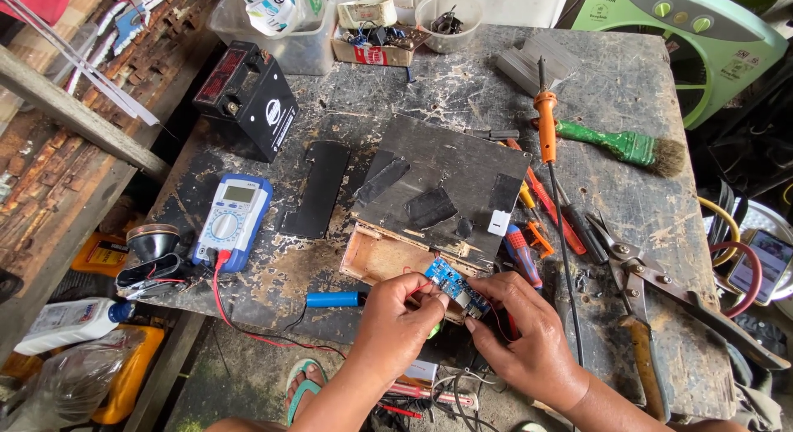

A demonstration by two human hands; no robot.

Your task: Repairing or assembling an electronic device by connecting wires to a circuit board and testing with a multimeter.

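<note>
Small blue circuit board [455, 285] pinched between both hands, left hand [399, 323] and right hand [529, 337], at table edge [273, 312].

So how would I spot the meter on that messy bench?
Start at the black battery box near the workbench's far left corner, then look toward the near edge. The multimeter lies flat there: blue-edged, grey-faced, with a round dial, a small screen and a red lead.

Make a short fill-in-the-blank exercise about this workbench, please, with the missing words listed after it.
1. Both hands, left hand and right hand, hold a small ____ circuit board.
2. The multimeter lies to the ____ of the black board.
3. The soldering iron has an ____ handle.
4. The brush has a ____ handle.

Missing words: blue; left; orange; green
</note>
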